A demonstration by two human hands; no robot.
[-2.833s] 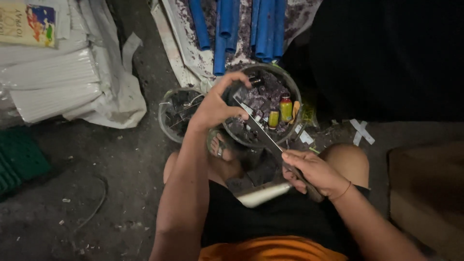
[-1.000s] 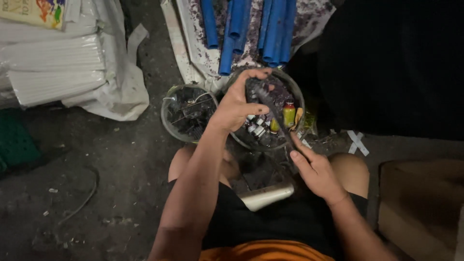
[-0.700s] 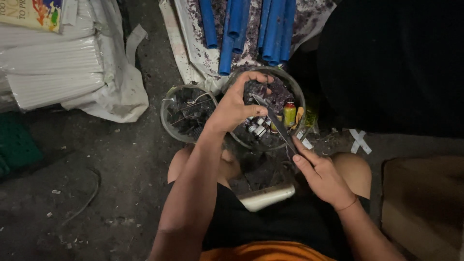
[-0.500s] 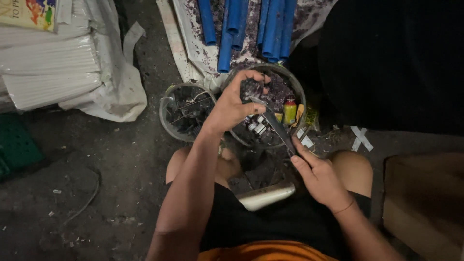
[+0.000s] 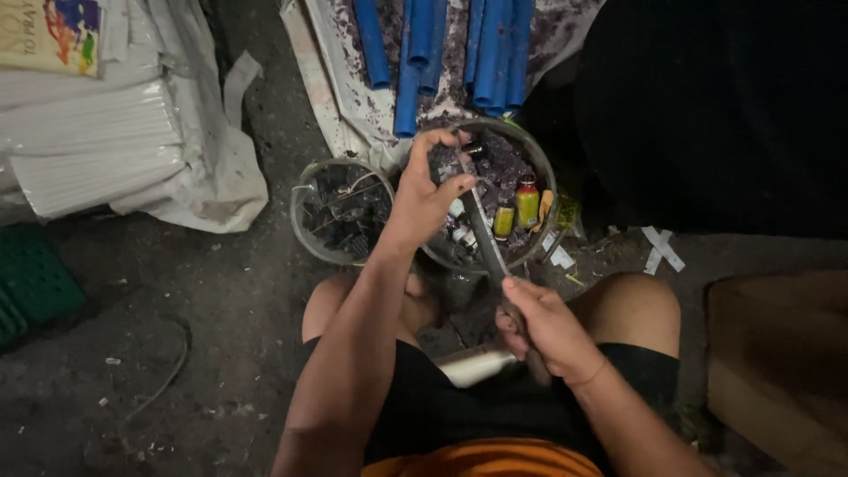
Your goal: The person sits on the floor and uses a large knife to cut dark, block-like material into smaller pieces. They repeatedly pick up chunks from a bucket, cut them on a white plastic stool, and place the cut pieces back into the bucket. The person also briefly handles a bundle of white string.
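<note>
Here the left hand [image 5: 422, 199] pinches a small dark piece at the tip of a long grey metal blade [image 5: 481, 231], fingers closed narrowly on it, over the large round metal bowl [image 5: 541, 163] of dark scraps and small bottles. The right hand [image 5: 546, 329] grips the blade's handle, fingers wrapped tight. The step appears to be cutting the piece; the next stroke likely calls for steady pressure, keeping fingertips clear. A smaller clear round bowl [image 5: 305, 181] sits just beside.

Left hand [image 5: 424, 196] reaches forward with fingers pinched, while right hand [image 5: 543, 329] stays low, fist closed.
</note>
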